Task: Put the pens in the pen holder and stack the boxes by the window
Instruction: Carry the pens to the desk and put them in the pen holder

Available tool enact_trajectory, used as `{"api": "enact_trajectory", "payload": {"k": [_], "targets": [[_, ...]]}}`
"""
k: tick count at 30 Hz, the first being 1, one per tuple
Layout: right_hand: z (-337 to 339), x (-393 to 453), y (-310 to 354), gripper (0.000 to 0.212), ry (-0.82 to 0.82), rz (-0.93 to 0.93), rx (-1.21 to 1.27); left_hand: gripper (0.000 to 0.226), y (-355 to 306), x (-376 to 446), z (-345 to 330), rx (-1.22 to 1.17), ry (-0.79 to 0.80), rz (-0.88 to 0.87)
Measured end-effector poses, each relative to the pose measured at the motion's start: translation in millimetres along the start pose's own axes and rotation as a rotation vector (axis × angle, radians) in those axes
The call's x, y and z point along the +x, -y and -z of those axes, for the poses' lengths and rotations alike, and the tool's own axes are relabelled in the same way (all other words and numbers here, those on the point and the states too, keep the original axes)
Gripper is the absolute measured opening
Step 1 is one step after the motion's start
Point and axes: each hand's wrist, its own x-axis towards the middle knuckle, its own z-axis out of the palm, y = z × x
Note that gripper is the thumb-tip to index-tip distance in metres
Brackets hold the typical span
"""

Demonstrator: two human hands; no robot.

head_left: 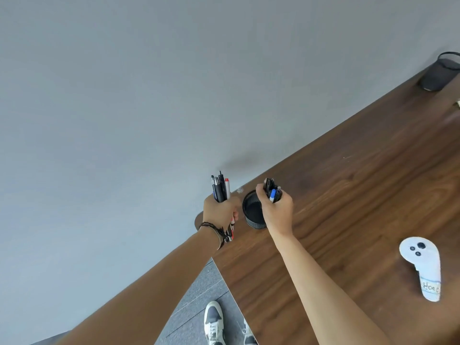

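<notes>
Pens split into two bunches, one per hand, both raised over the corner of the wooden counter (pixel 348 195). Left hand (pixel 220 211) grips the left bunch (pixel 221 189) in a fist: black, grey and one red-capped barrel stick up above the knuckles, red-and-white ends poke out below the palm near a braided wristband (pixel 216 229). Right hand (pixel 277 210) clasps the right bunch (pixel 272 191), dark pens with one blue-and-white one, fingers wrapped round them.

Pen holder (pixel 252 210), black mesh cup, stands on the counter close to its corner, between the two hands; right hand partly covers its right side. Left bunch is just left of the holder's rim, right bunch is above its right edge. Neither bunch is inside it.

Elsewhere on the counter: second dark mesh cup (pixel 440 70) at the far right, well apart; white handheld controller (pixel 423 265) lying flat near the right edge. Grey wall behind. White sneakers (pixel 214 322) on grey floor below.
</notes>
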Motion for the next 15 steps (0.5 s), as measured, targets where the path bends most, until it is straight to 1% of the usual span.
{"api": "enact_trajectory", "payload": {"k": [2, 5, 7, 10, 13, 15], "targets": [[5.2, -0.6, -6.7, 0.019, 0.040, -0.013, -0.005, 0.017, -5.9, -1.1, -7.9, 0.003, 0.010, -0.049], [13.0, -0.2, -16.0, 0.039, 0.129, -0.018, 0.017, 0.014, -16.3, 0.2, -21.3, 0.041, 0.039, -0.131], [18.1, -0.3, -18.1, 0.035, 0.165, -0.001, 0.029, 0.010, -21.0, 2.3, -29.1, 0.027, 0.037, -0.158], [24.7, -1.0, -19.1, 0.030, 0.224, -0.019, 0.053, 0.021, -22.6, 8.4, -41.7, 0.007, 0.007, -0.187], [30.5, -1.1, -22.0, 0.033, 0.270, -0.040, 0.042, 0.023, -18.0, 16.9, -54.7, -0.009, -0.031, -0.211], [33.8, -1.3, -22.6, 0.030, 0.282, -0.066, 0.037, 0.026, -13.7, 21.6, -61.4, -0.035, -0.055, -0.221]]}}
